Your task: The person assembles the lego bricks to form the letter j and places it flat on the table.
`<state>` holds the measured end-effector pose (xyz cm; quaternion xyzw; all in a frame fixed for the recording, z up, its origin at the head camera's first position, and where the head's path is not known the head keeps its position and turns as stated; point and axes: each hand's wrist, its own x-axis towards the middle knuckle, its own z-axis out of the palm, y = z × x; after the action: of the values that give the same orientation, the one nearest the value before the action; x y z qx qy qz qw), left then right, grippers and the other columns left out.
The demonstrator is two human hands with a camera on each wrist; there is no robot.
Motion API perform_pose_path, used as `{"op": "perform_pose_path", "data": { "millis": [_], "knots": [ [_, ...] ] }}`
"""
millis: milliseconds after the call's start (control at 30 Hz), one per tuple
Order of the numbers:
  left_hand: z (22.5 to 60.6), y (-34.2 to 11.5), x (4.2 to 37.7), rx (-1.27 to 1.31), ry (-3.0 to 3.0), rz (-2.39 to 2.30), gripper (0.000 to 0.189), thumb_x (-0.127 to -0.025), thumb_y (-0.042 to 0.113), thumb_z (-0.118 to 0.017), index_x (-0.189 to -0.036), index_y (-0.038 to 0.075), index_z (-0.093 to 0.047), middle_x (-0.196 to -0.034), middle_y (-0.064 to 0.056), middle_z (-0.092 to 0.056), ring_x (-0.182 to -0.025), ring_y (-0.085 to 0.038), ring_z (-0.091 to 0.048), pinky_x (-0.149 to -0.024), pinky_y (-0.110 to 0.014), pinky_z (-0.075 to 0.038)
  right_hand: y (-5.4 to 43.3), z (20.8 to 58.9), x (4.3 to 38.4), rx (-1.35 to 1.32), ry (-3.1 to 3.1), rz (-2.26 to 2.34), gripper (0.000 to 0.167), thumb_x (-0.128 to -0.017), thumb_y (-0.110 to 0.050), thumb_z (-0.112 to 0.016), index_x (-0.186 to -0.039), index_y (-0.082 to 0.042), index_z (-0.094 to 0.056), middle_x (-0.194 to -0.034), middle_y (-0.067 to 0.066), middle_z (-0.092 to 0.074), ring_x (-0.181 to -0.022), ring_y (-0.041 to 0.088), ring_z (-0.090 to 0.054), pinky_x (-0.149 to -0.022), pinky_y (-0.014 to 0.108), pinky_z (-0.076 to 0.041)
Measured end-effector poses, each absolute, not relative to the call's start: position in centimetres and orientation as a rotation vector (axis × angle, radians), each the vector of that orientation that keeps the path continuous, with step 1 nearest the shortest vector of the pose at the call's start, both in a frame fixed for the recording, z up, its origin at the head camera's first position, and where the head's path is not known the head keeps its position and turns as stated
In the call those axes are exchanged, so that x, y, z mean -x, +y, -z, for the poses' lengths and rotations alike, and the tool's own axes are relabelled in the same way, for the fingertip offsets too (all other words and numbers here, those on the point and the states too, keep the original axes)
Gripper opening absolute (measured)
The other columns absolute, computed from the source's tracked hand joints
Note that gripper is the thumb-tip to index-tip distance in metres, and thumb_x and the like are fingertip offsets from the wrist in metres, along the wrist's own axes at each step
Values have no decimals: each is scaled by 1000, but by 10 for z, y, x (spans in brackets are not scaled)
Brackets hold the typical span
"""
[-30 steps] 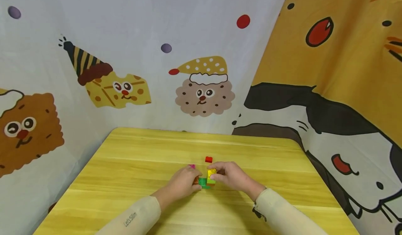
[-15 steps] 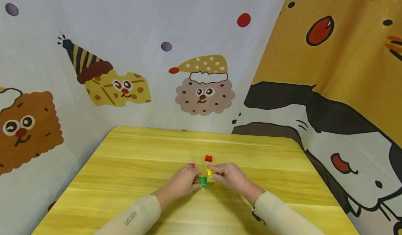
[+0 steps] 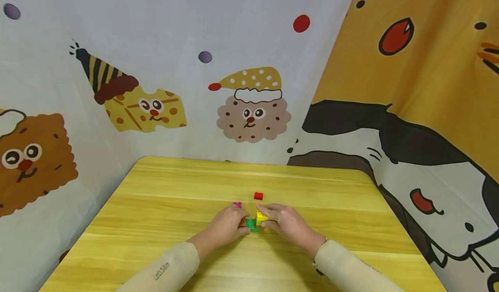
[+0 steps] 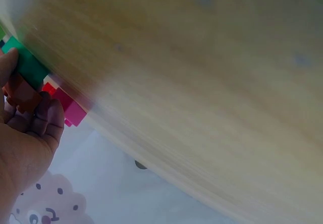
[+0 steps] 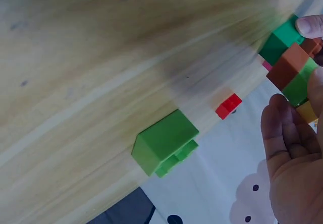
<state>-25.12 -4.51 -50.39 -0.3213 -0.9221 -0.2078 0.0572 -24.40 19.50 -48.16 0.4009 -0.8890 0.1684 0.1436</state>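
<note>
Head view: my right hand (image 3: 289, 225) pinches the yellow block (image 3: 260, 218) of a partly hidden stack (image 5: 289, 66) between my hands; my left hand (image 3: 225, 225) apparently grips one brown block (image 4: 22, 95). Beyond: one red block (image 3: 258, 196), one pink block (image 3: 238, 205), the latter half-covered.

The left forearm (image 3: 167, 268) and right forearm (image 3: 351, 264) slant forward and inward, bringing the left hand (image 3: 226, 224) and right hand (image 3: 290, 224) close together but apart, backs turned up. The left thumb (image 4: 7, 65) sits on the near side, gripping against curled fingers (image 4: 53, 118). The right hand pinches too, its other fingers (image 5: 285, 130) lightly bent.
</note>
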Motion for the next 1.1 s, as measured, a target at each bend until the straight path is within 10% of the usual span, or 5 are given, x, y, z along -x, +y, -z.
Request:
{"op": "perform_pose_path", "data": {
  "millis": [767,1100],
  "knots": [
    [505,-46,254,998,-2813,646,30,-83,31,-82,-102,10,-72,-82,10,-61,-74,-6,-49,-63,-20,-45,195,490,247,-1222,-2452,-512,54,-90,-20,-74,-140,-11,-55,-117,14,-69,-99,21,-69,-78,24,-56],
    [505,-46,253,1001,-2816,657,33,-83,31,-82,-105,9,-72,-81,10,-60,-73,-5,-49,-61,-19,-45,194,489,246,-1127,-2607,-781,52,-90,-22,-74,-139,-18,-59,-114,0,-70,-79,0,-62,-68,12,-51]
  ]
}}
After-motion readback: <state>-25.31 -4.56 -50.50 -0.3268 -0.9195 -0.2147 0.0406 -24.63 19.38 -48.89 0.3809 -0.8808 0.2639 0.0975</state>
